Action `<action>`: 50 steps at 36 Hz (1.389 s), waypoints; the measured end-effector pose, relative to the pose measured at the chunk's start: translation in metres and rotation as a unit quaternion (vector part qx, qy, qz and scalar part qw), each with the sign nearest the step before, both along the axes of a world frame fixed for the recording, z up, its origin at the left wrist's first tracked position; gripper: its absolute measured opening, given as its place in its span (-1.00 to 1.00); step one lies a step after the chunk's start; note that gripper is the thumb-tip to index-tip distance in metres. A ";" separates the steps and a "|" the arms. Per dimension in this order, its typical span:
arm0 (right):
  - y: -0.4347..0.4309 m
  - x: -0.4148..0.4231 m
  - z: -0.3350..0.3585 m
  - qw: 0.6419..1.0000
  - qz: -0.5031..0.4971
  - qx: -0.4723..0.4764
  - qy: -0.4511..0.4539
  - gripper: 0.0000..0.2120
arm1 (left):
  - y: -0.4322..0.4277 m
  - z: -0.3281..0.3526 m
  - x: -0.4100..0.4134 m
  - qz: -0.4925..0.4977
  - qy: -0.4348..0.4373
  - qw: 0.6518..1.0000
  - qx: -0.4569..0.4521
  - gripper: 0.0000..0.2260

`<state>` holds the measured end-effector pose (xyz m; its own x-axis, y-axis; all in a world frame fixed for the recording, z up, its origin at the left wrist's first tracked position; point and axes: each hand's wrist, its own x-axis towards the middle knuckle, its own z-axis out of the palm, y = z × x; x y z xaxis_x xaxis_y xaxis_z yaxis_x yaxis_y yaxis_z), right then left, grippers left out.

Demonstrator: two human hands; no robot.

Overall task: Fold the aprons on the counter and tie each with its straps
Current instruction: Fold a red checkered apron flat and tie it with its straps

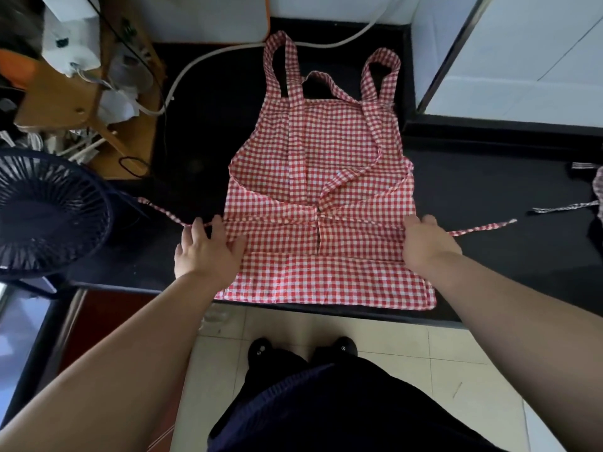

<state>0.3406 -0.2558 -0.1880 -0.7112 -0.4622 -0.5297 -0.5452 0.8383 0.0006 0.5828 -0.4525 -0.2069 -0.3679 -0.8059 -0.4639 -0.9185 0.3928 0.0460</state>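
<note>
From the head view, the red-and-white gingham cloth apron (pixel 319 197) lies flat on the black counter (pixel 489 190), hem at the near edge. The left hand (pixel 208 249) presses its left side with fingers spread. The right hand (pixel 424 243) rests on the right side, its grip unclear. When folding, I would keep both edges level and leave the thin waist straps (pixel 483 227) outside.

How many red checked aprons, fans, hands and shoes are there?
Red-and-white checked cloth apron: 1
Dark blue round fan: 1
Bare hands, left hand and right hand: 2
Black shoes: 2
Total: 6
</note>
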 end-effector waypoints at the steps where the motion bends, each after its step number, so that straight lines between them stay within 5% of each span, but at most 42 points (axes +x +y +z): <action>1: 0.004 0.000 0.000 1.000 -0.012 -0.004 0.003 -0.55 | 0.002 -0.001 0.002 0.008 0.008 1.000 0.000 -0.37; 5: 0.008 0.006 0.001 0.994 0.000 -0.092 0.062 -0.63 | 0.013 0.004 0.004 -0.009 0.069 0.996 -0.062 -0.37; 9: 0.006 0.028 0.008 0.962 0.137 -0.234 0.020 -0.71 | 0.031 0.017 -0.001 -0.155 0.155 0.975 -0.037 -0.51; 13: 0.012 0.054 0.006 0.955 0.243 -0.148 -0.085 -0.47 | 0.049 0.016 0.008 -0.311 0.215 0.926 -0.010 -0.52; 17: 0.015 0.062 -0.002 0.942 0.331 -0.054 -0.018 -0.23 | 0.054 0.020 0.012 -0.351 0.049 0.934 0.043 -0.19; 20: 0.016 0.061 -0.006 0.936 0.350 -0.026 0.004 -0.24 | 0.055 0.025 0.007 -0.389 -0.015 0.920 0.035 -0.18; 26: 0.015 0.044 -0.001 0.948 0.279 -0.100 -0.113 -0.58 | 0.053 0.023 -0.005 -0.378 0.004 0.926 0.004 -0.38; 32: 0.009 0.021 0.006 0.945 0.259 -0.154 -0.130 -0.81 | 0.026 0.038 -0.022 -0.193 0.119 0.968 0.110 -0.67; 36: 0.000 0.005 0.019 0.952 0.275 -0.125 -0.057 -0.70 | -0.002 0.044 -0.028 -0.155 0.116 0.977 0.084 -0.83; 43: -0.017 -0.019 0.023 0.964 0.256 -0.068 0.003 -0.32 | -0.033 0.035 -0.042 -0.214 0.074 0.973 -0.043 -0.64; 50: -0.022 -0.026 0.020 0.977 0.209 0.012 -0.033 -0.63 | -0.051 0.012 -0.048 -0.188 0.071 0.979 0.043 -0.65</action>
